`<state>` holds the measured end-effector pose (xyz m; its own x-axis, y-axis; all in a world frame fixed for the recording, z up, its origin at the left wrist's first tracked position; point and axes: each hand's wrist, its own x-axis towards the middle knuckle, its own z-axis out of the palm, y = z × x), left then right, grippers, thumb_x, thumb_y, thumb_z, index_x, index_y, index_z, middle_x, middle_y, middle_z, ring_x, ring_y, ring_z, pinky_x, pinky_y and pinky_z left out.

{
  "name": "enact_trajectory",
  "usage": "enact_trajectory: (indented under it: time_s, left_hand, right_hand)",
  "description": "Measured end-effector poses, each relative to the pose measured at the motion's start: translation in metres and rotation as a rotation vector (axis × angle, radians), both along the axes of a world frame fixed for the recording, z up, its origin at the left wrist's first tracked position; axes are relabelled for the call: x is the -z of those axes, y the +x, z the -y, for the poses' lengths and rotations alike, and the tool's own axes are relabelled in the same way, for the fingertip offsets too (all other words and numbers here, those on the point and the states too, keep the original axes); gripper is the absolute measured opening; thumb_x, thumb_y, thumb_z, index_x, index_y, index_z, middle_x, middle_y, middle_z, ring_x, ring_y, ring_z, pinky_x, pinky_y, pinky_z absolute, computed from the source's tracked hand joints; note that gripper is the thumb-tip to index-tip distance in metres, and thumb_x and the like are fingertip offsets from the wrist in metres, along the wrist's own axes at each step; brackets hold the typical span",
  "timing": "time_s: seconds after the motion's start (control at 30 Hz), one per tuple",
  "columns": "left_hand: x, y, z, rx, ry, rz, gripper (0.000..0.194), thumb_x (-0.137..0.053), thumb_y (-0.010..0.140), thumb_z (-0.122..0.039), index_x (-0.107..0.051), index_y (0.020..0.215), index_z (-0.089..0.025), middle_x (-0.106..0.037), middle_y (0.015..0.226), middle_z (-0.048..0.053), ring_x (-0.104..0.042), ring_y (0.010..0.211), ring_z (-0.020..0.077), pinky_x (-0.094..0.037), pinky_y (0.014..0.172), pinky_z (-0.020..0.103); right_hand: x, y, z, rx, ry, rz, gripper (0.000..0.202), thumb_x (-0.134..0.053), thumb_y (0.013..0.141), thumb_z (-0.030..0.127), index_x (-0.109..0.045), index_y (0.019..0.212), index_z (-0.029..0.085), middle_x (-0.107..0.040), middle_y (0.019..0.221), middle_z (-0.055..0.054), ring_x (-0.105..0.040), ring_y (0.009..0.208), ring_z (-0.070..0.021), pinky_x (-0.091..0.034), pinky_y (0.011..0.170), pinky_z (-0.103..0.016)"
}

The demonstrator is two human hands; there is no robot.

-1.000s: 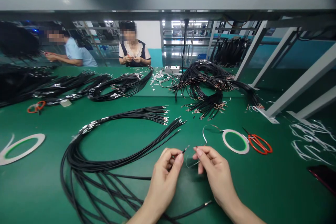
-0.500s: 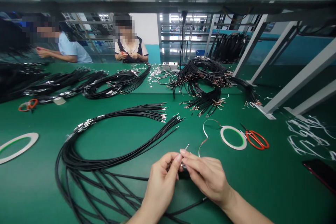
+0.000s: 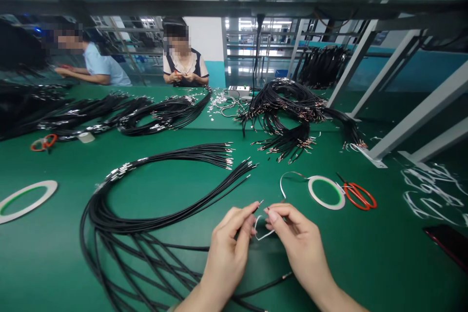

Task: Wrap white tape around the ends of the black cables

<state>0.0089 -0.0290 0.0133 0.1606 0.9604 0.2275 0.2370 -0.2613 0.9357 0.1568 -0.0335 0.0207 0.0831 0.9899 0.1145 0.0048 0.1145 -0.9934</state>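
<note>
My left hand (image 3: 230,248) is closed in a pinch on the end of a black cable (image 3: 186,247), whose bare metal tip pokes out past the fingertips. My right hand (image 3: 302,241) pinches a narrow white tape strip (image 3: 264,237). That strip hangs in a small loop between the two hands, its left end at my left fingertips. Beyond the right hand, more tape curls off a white-rimmed tape roll (image 3: 312,197) on the table. To the left of the hands lies a curved bundle of black cables (image 3: 139,227) with metal-tipped ends.
Orange-handled scissors (image 3: 360,196) touch the roll's right side. Farther right are white tape scraps (image 3: 431,190) and a dark phone (image 3: 448,243). Another tape roll (image 3: 49,190) lies left. Cable coils (image 3: 281,92) fill the back, near metal struts (image 3: 420,112). Two people sit across the table.
My hands have drawn apart from touching, the right one shifting right. A white tape loop now shows between them. The view has shifted slightly.
</note>
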Motion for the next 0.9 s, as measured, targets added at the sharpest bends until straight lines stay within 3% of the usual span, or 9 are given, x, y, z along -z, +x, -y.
enact_trajectory:
  time_s: [0.17, 0.43, 0.9]
  left_hand:
    - [-0.0007, 0.0035, 0.0002, -0.044, 0.057, 0.004, 0.026, -0.053, 0.087, -0.018, -0.065, 0.109, -0.023, -0.064, 0.099, 0.007, -0.062, 0.089, 0.0185, -0.052, 0.078, 0.029]
    - [0.0038, 0.0057, 0.0033, -0.135, -0.005, -0.015, 0.019, -0.059, 0.083, -0.019, -0.061, 0.102, -0.023, -0.067, 0.096, 0.003, -0.065, 0.087, 0.0165, -0.055, 0.079, 0.027]
    - [0.0021, 0.006, 0.0054, -0.084, 0.144, -0.181, 0.019, -0.054, 0.085, -0.014, -0.063, 0.099, -0.023, -0.067, 0.09, 0.003, -0.064, 0.083, 0.0165, -0.052, 0.076, 0.025]
  right_hand:
    - [0.0016, -0.0006, 0.0011, -0.048, -0.105, -0.11, 0.018, -0.06, 0.084, 0.035, -0.066, 0.084, 0.018, -0.067, 0.089, -0.007, -0.063, 0.079, -0.0206, -0.054, 0.072, -0.033]
    - [0.005, -0.0025, 0.0024, -0.075, -0.103, -0.1, 0.017, -0.059, 0.085, 0.031, -0.064, 0.074, 0.018, -0.061, 0.098, -0.008, -0.059, 0.095, -0.0236, -0.05, 0.081, -0.035]
    - [0.0086, -0.0053, 0.0009, -0.047, -0.138, -0.173, 0.016, -0.061, 0.082, 0.028, -0.063, 0.07, 0.018, -0.062, 0.091, -0.006, -0.061, 0.085, -0.0205, -0.052, 0.079, -0.033]
